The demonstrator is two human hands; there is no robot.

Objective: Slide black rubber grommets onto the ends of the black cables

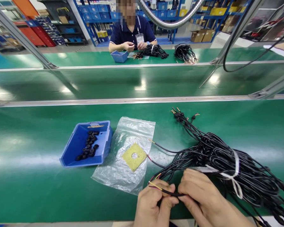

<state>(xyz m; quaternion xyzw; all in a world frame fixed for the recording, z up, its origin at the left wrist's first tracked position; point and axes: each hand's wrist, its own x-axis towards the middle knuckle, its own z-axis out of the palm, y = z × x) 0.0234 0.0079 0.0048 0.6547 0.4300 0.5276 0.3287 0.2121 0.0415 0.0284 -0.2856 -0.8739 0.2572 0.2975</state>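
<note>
Pinching cable [172, 192] betw. both hands [177, 201], knuckles up.

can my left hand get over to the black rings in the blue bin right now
Probably not at once: the left hand and right hand both pinch a black wire. Otherwise the green table toward the blue bin and black rings looks unobstructed.

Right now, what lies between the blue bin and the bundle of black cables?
In the head view, a clear plastic bag with a yellow square pad lies flat between the blue bin and the cable bundle.
</note>
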